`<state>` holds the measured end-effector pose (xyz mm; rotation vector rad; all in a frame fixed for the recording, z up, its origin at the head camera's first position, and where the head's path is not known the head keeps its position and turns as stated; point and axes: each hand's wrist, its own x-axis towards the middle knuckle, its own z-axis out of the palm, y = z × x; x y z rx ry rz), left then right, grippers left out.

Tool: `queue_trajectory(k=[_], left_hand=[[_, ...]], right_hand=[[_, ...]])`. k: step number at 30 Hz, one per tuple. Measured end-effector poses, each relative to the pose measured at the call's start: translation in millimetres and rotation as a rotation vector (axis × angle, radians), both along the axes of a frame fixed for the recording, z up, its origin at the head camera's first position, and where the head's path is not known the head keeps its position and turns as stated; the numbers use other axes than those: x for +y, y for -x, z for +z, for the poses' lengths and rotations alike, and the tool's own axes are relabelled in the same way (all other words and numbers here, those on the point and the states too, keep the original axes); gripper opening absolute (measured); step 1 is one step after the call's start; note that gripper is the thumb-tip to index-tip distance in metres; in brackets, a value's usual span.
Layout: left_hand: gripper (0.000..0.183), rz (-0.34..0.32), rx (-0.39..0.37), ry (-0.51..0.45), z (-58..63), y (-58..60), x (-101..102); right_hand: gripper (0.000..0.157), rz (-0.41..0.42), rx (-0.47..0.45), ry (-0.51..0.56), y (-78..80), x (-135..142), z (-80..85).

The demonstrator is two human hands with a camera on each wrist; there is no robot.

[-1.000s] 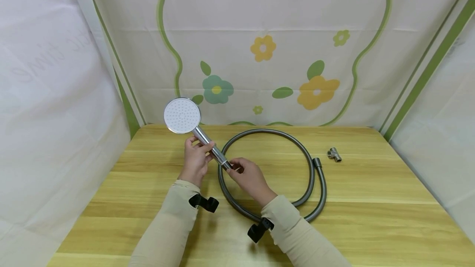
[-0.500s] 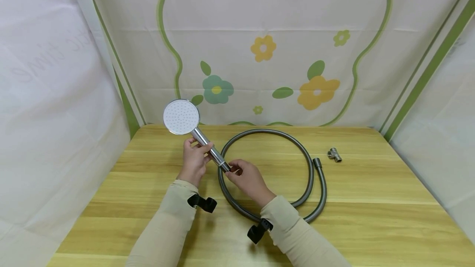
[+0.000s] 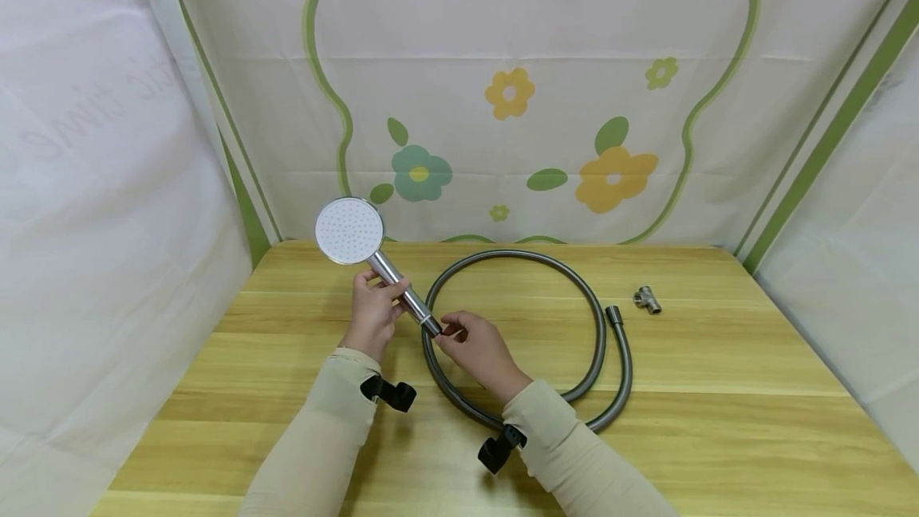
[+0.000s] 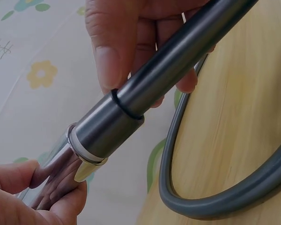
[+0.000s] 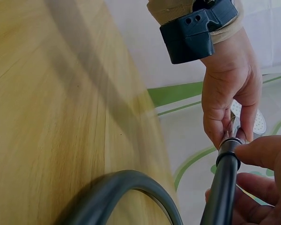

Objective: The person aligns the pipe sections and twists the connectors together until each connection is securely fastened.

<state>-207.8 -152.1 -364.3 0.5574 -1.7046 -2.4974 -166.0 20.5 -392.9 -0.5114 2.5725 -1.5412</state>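
A round hand shower [image 3: 349, 230] with a white nozzle face tilts up to the left above the table. Its chrome handle is gripped by my left hand [image 3: 372, 317] between thumb and fingers. A dark grey shower hose [image 3: 517, 252] runs to the handle's lower end, where its connector [image 4: 107, 124] sits against the handle with a thin white ring between them. My right hand [image 3: 483, 349] pinches around this hose end; in the left wrist view its thumb [image 4: 108, 65] is at the connector's edge and other fingers lie behind the hose.
The hose loops over the wooden table [image 3: 718, 421], and its other connector [image 3: 613, 314] lies on the right. Farther right is a small metal tee fitting [image 3: 647, 300]. A floral cloth backdrop [image 3: 459, 102] stands behind the table.
The hand shower has sunk slightly and shifted a little left along with my left hand. My right hand has shifted slightly at the connector; the tee fitting stays put.
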Motion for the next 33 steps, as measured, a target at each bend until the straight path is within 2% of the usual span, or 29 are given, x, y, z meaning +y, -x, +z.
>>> queue_trajectory(k=[14, 33], left_hand=[[0.055, -0.007, -0.013, 0.017, -5.5, 2.2, -3.0], [0.055, -0.001, -0.076, 0.049, -13.5, 8.5, -10.9]], right_hand=[[0.032, -0.001, 0.016, -0.043, -0.9, 1.0, -1.7], [0.032, -0.006, 0.024, -0.078, -1.2, 3.6, -5.6]])
